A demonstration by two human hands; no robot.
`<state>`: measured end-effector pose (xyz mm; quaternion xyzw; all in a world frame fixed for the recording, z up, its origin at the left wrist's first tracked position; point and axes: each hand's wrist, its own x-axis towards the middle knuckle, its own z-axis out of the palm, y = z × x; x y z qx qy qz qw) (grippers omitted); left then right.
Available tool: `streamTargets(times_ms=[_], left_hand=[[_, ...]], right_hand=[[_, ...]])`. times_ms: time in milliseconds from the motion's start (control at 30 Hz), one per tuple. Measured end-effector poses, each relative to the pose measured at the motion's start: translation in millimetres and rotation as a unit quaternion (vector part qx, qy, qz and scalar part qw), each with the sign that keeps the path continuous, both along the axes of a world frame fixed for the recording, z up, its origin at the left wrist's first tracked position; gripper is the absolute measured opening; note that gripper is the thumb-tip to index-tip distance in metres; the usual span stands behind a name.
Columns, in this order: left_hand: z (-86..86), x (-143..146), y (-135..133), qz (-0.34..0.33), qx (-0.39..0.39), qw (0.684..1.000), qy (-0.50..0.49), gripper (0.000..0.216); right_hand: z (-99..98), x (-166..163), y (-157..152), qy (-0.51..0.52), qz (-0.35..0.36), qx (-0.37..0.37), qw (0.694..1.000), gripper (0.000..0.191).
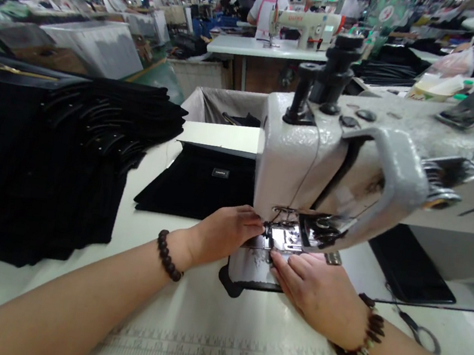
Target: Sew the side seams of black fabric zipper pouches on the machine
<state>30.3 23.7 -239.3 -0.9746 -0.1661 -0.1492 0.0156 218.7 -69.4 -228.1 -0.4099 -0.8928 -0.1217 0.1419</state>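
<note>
At the white sewing machine (341, 152), both hands work close to the metal needle plate (248, 270). My left hand (227, 233) is closed, thumb and fingers pinched together beside the presser foot area; a small dark piece shows at its tips, too little to name. From the other side, my right hand (314, 284) lies low with fingers stretched out, its fingertips touching the plate by that dark piece. The machine head hides part of the needle. Behind my left hand lies a flat black fabric panel (190, 185) with a small label (220, 173).
A big stack of black fabric pieces (60, 172) covers the left of the table. Scissors (420, 332) and a black phone-like slab (413, 264) lie at the right. A ruler tape (208, 351) runs along the front. Beyond, people work near another sewing machine (305, 24).
</note>
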Motion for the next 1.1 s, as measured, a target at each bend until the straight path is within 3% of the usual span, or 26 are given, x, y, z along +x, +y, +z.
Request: streamTargets(times_ms=[567,733,900,1100], left_hand=[[8.6,0.6,4.5,0.035,-0.043,0.998,0.006,0.018],[25.6,-8.4,9.7,0.032,-0.117,0.993,0.006,0.019],[44.3,-20.3,2.0,-0.02,-0.214,0.972,0.097,0.027],[40.1,-21.6,3.7,0.008,-0.154,0.982,0.106,0.031]], right_hand=[[-2.5,0.0,-0.9,-0.014,-0.02,-0.025,0.999,0.024],[-0.9,0.7,0.4,-0.01,-0.018,-0.045,0.999,0.023],[-0.5,2.0,1.0,-0.015,-0.02,-0.055,0.998,0.023],[-1.4,2.3,1.7,-0.014,-0.014,-0.073,0.997,0.021]])
